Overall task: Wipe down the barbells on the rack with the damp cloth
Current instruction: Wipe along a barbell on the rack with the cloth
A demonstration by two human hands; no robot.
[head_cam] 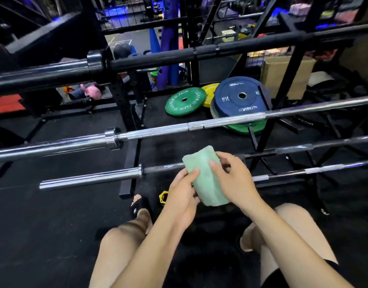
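The folded, pale green damp cloth [204,175] was held between both hands, just in front of the lowest chrome barbell [91,177] on the black steel rack [129,163]. The left hand [182,191] curled round the cloth's left edge with its thumb laid across the face; the right hand [234,177] pinched the right edge between thumb and fingers. The cloth looked soft, light and limp, likely to sag unless kept folded, and best taken flat in one palm so it could wrap round a bar. The bar itself was stiff, heavy and probably slick on its smooth sleeve, so it should stay on its supports.

Above the lowest barbell lay a dark-shafted bar [293,149], a long silver barbell [179,128] and a thick black barbell [158,59]. The gaps between them looked narrow, and the rack's uprights would interrupt a long stroke. Beyond the rack, coloured rubber weight plates [237,96] lay on the floor.
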